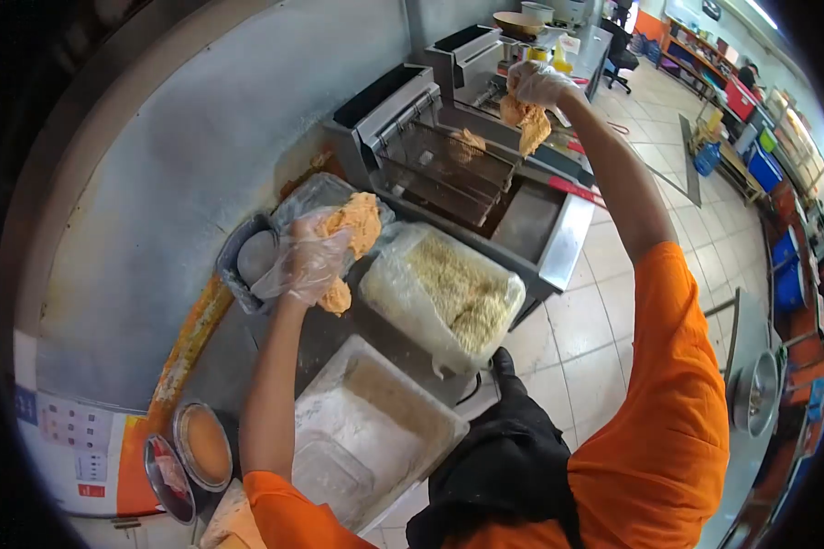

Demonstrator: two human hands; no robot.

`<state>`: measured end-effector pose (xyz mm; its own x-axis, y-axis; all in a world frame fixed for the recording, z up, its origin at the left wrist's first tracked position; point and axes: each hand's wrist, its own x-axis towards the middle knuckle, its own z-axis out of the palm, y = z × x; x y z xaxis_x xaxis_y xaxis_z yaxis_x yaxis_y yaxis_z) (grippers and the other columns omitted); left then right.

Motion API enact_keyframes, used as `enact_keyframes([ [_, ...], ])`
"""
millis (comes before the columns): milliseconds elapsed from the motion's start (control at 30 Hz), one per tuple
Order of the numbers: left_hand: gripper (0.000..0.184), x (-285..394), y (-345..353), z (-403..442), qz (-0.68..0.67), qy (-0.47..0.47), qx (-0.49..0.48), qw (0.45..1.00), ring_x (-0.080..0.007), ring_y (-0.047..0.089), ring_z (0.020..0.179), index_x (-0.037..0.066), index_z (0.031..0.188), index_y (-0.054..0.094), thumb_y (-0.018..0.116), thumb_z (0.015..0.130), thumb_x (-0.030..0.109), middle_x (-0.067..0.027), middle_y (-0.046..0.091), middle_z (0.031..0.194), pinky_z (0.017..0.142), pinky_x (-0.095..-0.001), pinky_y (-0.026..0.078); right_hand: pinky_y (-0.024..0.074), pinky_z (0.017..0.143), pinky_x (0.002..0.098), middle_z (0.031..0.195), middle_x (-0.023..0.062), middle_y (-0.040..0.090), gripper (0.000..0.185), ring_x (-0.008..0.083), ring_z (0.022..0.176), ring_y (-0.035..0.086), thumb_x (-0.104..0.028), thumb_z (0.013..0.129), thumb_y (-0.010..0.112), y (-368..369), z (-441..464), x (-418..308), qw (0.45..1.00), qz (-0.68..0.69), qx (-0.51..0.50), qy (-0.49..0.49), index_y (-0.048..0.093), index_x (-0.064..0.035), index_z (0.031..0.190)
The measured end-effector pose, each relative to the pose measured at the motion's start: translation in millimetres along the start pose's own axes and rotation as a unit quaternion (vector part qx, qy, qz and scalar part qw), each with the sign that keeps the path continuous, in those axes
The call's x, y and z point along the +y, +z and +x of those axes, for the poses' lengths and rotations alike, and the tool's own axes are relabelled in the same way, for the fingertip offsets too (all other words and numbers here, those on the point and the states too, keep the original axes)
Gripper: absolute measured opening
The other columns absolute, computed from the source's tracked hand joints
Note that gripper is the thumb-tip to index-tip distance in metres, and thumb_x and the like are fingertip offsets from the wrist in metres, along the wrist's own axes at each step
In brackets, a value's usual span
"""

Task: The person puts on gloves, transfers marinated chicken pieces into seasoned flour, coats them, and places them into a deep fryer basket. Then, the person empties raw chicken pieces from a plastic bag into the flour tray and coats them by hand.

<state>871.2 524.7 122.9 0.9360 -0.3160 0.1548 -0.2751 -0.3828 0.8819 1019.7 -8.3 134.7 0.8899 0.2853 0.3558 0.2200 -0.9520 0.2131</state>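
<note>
My left hand (313,258), in a clear plastic glove, grips orange battered pieces (355,224) above the counter, beside a bag-lined tub of crumbs (458,284). Another battered lump hangs below its fingers. My right hand (542,84), also gloved, is raised over the fryer (531,220) and holds a battered piece (527,123) that dangles from its fingers. One more battered piece (467,145) rests at the wire fryer basket (444,174), left of my right hand.
A tray of white flour (375,421) with a clear container inside stands near my body. Two round bowls (203,446) sit lower left. Red-handled baskets (577,190) jut out at the fryer's right. A distant person (749,75) is at the upper right.
</note>
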Motion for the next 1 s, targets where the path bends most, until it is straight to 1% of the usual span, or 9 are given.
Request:
enact_keyframes([
  [133,0.025,0.8,62.6,98.8,0.009,0.042,-0.03,0.999,-0.0159,0.064,0.079,-0.005,0.102,0.067,0.065,0.083,0.011,-0.0108,0.069,0.088,0.074,-0.0315,0.051,0.0512,0.069,0.0352,0.079,0.0101,0.067,0.013,0.0243,0.076,0.065,-0.009,0.075,0.059,2.0,6.2,-18.4,0.958,0.241,-0.061,0.146,0.067,-0.01,0.084],
  [267,0.026,38.6,136.4,193.3,0.078,-0.019,0.001,0.997,-0.021,0.066,0.079,-0.004,0.1,0.067,0.067,0.083,0.016,-0.0131,0.07,0.09,0.075,-0.034,0.052,0.0524,0.075,0.0375,0.09,0.0115,0.069,0.024,0.0264,0.087,0.066,-0.013,0.07,0.066,57.8,16.5,5.2,0.929,0.312,-0.154,0.126,0.069,-0.0135,0.093],
  [400,0.033,1.9,211.3,302.5,0.119,0.044,0.081,0.989,-0.0244,0.066,0.077,-0.003,0.102,0.066,0.071,0.083,0.024,-0.0143,0.068,0.083,0.073,-0.0365,0.053,0.0518,0.083,0.0375,0.104,0.0112,0.069,0.03,0.0292,0.094,0.065,-0.021,0.078,0.06,122.3,23.1,29.1,0.946,0.228,-0.232,0.014,0.066,-0.0123,0.105],
  [500,0.038,29.9,260.7,348.5,-0.003,-0.084,0.06,0.995,-0.0288,0.065,0.089,-0.003,0.103,0.066,0.074,0.08,0.026,-0.0192,0.066,0.101,0.077,-0.0415,0.053,0.0494,0.09,0.0364,0.111,0.0082,0.068,0.035,0.028,0.103,0.063,-0.031,0.085,0.06,102.4,17.1,40.3,0.923,0.254,-0.281,0.069,0.064,-0.0162,0.116],
  [633,0.039,8.5,321.2,396.2,0.129,-0.041,0.218,0.967,-0.0309,0.067,0.089,-0.003,0.107,0.065,0.07,0.082,0.026,-0.02,0.067,0.099,0.079,-0.0421,0.054,0.0478,0.094,0.0357,0.118,0.0073,0.066,0.039,0.0278,0.108,0.061,-0.046,0.088,0.058,71.9,1.5,73.7,0.905,0.347,-0.238,0.064,0.066,-0.0192,0.116],
  [733,0.066,15.0,326.0,421.4,0.076,-0.225,0.091,0.967,-0.0364,0.059,0.114,0.002,0.132,0.047,0.07,0.08,0.037,-0.0234,0.057,0.126,0.096,-0.0427,0.048,0.047,0.095,0.0351,0.118,0.0062,0.066,0.039,0.0263,0.109,0.061,-0.046,0.09,0.057,54.2,-14.6,100.3,0.903,0.376,-0.199,0.063,0.065,-0.0211,0.119],
  [767,0.063,-2.0,336.0,433.3,0.133,-0.257,0.136,0.948,-0.0354,0.056,0.12,0.003,0.132,0.05,0.067,0.081,0.037,-0.0237,0.056,0.13,0.097,-0.0422,0.048,0.0473,0.098,0.0306,0.12,0.0057,0.067,0.038,0.0204,0.109,0.062,-0.035,0.089,0.067,49.8,-16.6,107.2,0.869,0.427,-0.228,0.104,0.066,-0.014,0.121],
  [833,0.066,-87.3,337.6,484.7,0.301,-0.205,-0.035,0.931,-0.0368,0.055,0.122,0.002,0.133,0.05,0.064,0.082,0.041,-0.025,0.053,0.134,0.098,-0.0437,0.047,0.0488,0.097,0.029,0.118,0.0058,0.068,0.036,0.0184,0.107,0.064,-0.03,0.089,0.069,56.0,-25.1,123.7,0.87,0.444,-0.196,0.089,0.066,-0.0116,0.12],
  [1000,0.072,-40.8,322.4,468.9,0.159,-0.282,0.028,0.946,-0.0386,0.051,0.126,0.0,0.136,0.048,0.056,0.085,0.05,-0.0264,0.048,0.14,0.103,-0.0451,0.042,0.0513,0.096,0.0293,0.116,0.0077,0.069,0.033,0.0163,0.105,0.064,-0.025,0.09,0.07,29.1,-37.2,134.5,0.835,0.511,-0.16,0.123,0.067,-0.0065,0.117],
])
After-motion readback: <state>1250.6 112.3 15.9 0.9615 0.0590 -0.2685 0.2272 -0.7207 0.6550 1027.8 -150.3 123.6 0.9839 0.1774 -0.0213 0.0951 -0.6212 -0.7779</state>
